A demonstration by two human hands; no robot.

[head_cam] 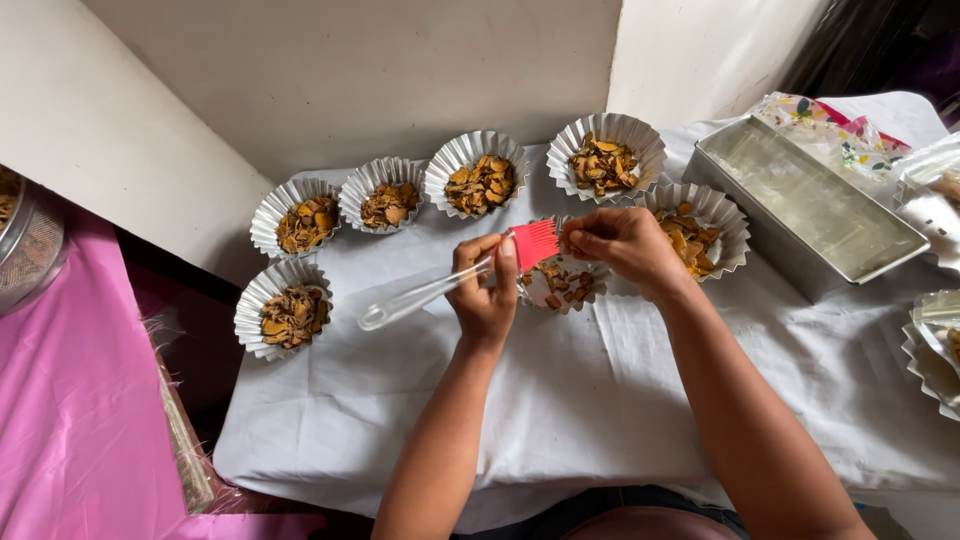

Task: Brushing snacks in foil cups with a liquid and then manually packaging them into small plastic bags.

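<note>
My left hand (485,290) grips a pastry brush (425,293) with a clear handle and a red silicone head (535,243). My right hand (620,243) pinches at the red bristles from the right side. Both hands hover over a fluted paper cup (558,285) filled with brown and orange dried slices, partly hidden beneath them. Another filled cup (700,230) sits just right of my right hand.
Several more filled paper cups ring the white cloth (560,400): far ones (605,155) (478,172) (383,192), left ones (298,215) (283,307). A metal loaf tin (810,205) lies at the right. A pink cloth (70,400) covers the left side.
</note>
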